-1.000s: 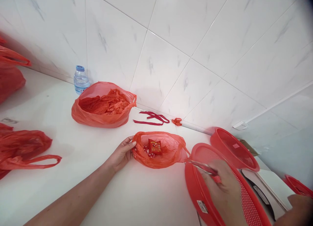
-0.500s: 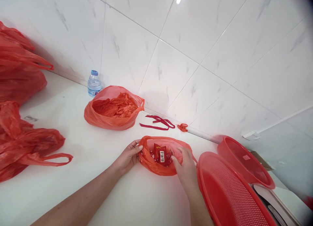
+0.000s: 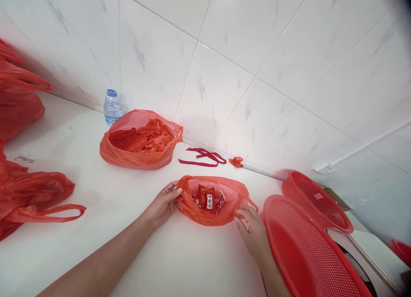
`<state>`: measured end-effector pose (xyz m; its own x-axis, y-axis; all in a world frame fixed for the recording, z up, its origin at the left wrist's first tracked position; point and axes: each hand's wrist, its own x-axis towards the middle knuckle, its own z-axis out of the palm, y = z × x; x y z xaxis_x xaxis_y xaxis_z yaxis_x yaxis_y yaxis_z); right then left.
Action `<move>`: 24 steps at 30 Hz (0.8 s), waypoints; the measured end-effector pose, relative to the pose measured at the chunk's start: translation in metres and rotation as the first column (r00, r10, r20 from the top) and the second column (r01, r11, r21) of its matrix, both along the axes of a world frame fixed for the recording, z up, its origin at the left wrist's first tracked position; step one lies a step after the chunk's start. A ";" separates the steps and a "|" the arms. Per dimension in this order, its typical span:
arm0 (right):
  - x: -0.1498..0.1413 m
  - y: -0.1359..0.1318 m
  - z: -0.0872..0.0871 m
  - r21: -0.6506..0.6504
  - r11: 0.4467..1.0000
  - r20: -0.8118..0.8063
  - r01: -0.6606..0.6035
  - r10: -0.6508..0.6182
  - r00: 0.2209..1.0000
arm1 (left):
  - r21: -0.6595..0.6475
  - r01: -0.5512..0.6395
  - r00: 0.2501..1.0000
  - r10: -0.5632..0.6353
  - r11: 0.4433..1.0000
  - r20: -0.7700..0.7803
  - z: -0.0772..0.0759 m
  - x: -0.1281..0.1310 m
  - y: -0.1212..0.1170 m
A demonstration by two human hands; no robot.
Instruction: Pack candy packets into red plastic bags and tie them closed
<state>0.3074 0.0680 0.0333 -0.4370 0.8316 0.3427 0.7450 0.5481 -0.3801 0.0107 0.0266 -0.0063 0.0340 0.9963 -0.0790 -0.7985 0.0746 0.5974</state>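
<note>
A red plastic bag [image 3: 208,219] stands on the white table with its mouth wide apart. Inside it lie several small red packets [image 3: 209,200], one with a white label. At the bag's left edge, my left hand [image 3: 165,205] pinches the rim between thumb and fingers. My right hand [image 3: 252,228] is at the right edge, its thumb and fingers closed on the rim near a loop handle [image 3: 252,203].
Behind sits another red bag [image 3: 138,158] stuffed with crumpled bags, beside a water bottle [image 3: 112,108]. Dark red ribbons [image 3: 205,156] and a knotted orange strip [image 3: 236,161] lie along the wall. Red plastic baskets [image 3: 308,245] stand right; more red bags [image 3: 38,194] are left.
My right hand has come out of the bag's mouth and moved down to its right rim. My left hand keeps its hold. The view has shifted slightly.
</note>
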 end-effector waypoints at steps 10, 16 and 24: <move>-0.015 -0.018 0.005 0.267 0.904 -0.182 0.333 -0.292 0.939 | 0.012 0.005 1.000 -0.005 1.000 -0.019 -0.002 0.001 0.003; -0.033 -0.004 -0.001 0.075 0.868 -0.350 0.491 -0.438 0.828 | 0.023 -0.010 0.998 0.012 1.000 -0.062 0.001 0.003 0.000; -0.021 -0.004 0.003 -0.357 0.926 -0.481 0.126 -0.298 0.825 | 0.035 -0.097 0.977 0.102 0.995 -0.186 0.032 0.014 0.013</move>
<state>0.2862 0.0640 0.0365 -0.0669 0.9800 0.1875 0.4741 0.1966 -0.8583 0.0252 0.0397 0.0257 -0.0785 0.9957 -0.0492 -0.6751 -0.0168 0.7375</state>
